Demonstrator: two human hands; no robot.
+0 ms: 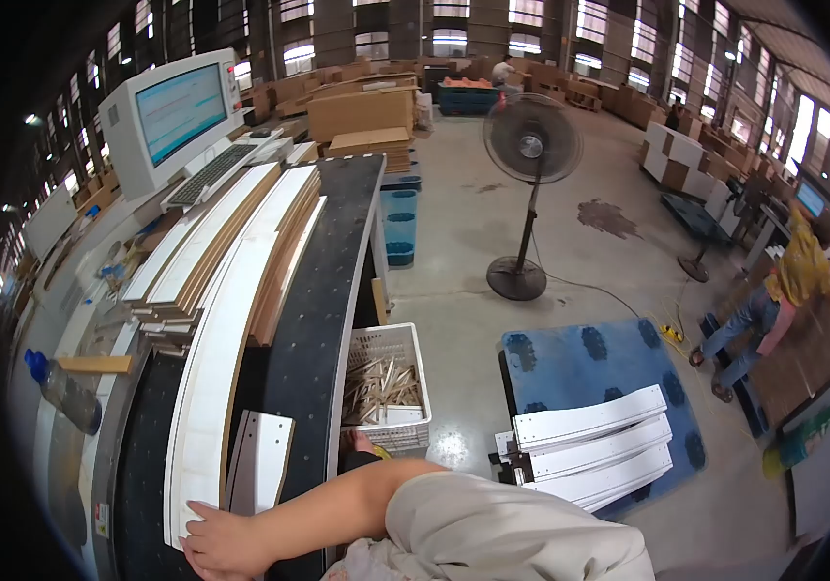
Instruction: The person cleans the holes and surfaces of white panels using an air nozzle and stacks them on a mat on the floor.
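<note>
My right hand (226,542) reaches in from the right, at the near end of a long, curved white board (216,358). Its fingers are closed over the board's end, and part of the grip is hidden. The board lies lengthwise on the dark worktable (323,261), beside stacks of similar white-faced boards (197,247). A shorter white piece with small holes (262,460) lies just right of the board's near end. My left hand is out of view.
A white basket of wooden scraps (386,378) stands beside the table. Perforated white boards (594,436) lie on a blue pallet (521,373). Behind are a standing fan (534,145) and a monitor (182,111). At right, a person in yellow (802,271) bends over.
</note>
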